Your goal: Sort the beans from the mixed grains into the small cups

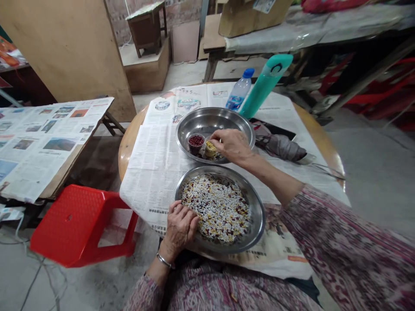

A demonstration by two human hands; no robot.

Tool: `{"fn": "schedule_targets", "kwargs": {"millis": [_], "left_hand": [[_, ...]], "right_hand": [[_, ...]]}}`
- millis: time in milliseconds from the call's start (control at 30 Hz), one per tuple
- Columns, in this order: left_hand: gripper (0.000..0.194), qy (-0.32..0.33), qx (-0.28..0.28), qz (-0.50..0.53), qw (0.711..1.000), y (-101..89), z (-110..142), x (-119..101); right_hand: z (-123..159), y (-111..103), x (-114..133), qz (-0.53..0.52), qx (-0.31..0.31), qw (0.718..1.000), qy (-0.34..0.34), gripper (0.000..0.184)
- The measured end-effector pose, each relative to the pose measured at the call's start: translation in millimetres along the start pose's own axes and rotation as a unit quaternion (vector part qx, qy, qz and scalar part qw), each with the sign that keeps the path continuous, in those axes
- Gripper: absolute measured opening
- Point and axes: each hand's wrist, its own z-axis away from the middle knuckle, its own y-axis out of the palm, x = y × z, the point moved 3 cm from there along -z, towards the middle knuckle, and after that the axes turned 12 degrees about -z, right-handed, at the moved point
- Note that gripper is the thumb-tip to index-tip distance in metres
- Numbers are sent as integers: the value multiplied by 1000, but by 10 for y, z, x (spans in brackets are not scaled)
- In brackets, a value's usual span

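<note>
A steel pan (256, 216) close to me holds a mix of white rice, red beans and yellow grains (215, 207). My left hand (180, 226) rests on its near-left rim, fingers curled and pinched in the mix. Beyond it a second steel pan (210, 116) holds a small cup of red beans (196, 141) and a small cup of yellow grains (210, 149). My right hand (231, 144) hovers over the yellow cup, fingertips pinched together at its mouth. What the fingers hold is too small to see.
Newspaper (155, 164) covers the round wooden table (128, 142). A water bottle (239, 91), a teal flask (266, 84) and a folded grey umbrella (282, 147) lie behind the pans. A red plastic stool (78, 222) stands to the left, beside another newspaper-covered table (42, 142).
</note>
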Motion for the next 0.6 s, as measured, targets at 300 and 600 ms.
{"fn": "schedule_targets", "kwargs": {"millis": [300,600], "left_hand": [[27,-3,-2,9,1000,1,-8,-19],[31,-3,-10,2,1000,8,-11,-27]], "right_hand": [[1678,484,166,-123,254,924,-258,17],[1213,579,-177,-72,101,982,-141,20]]}}
